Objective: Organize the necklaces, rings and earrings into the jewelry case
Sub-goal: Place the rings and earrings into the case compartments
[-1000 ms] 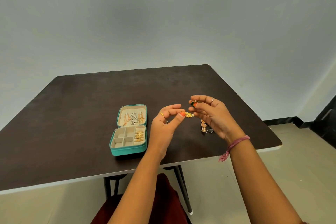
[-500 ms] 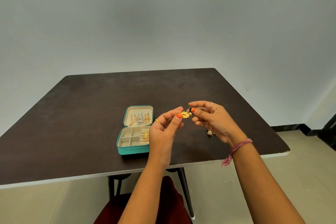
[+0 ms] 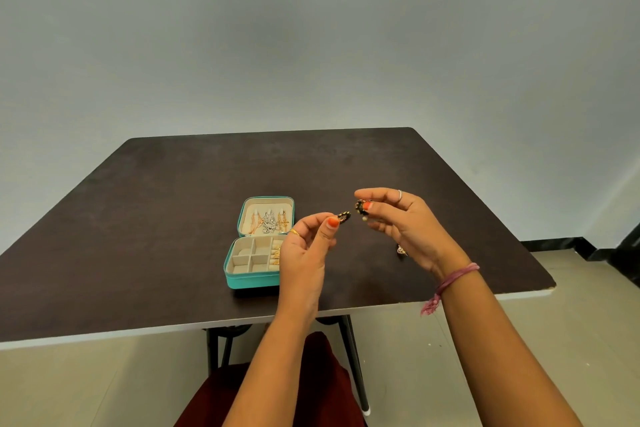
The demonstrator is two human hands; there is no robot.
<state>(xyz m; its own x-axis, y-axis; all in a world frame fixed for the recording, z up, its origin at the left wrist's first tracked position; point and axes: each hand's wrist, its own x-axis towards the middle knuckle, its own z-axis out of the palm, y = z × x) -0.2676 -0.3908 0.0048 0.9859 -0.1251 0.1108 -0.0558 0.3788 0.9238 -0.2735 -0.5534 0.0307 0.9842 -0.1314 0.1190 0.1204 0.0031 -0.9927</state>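
Earrings, two small dark round studs with gold edging, held apart above the table (image 3: pixel 173 218): my left hand (image 3: pixel 304 253) pinches one earring (image 3: pixel 343 217) between thumb and forefinger, face pointing right; my right hand (image 3: pixel 408 225) pinches the other earring (image 3: pixel 362 206), face pointing left. Teal jewelry case (image 3: pixel 258 279) lies open just left of my left hand, lid flat away from me, beige lining, gold and silver pieces inside.
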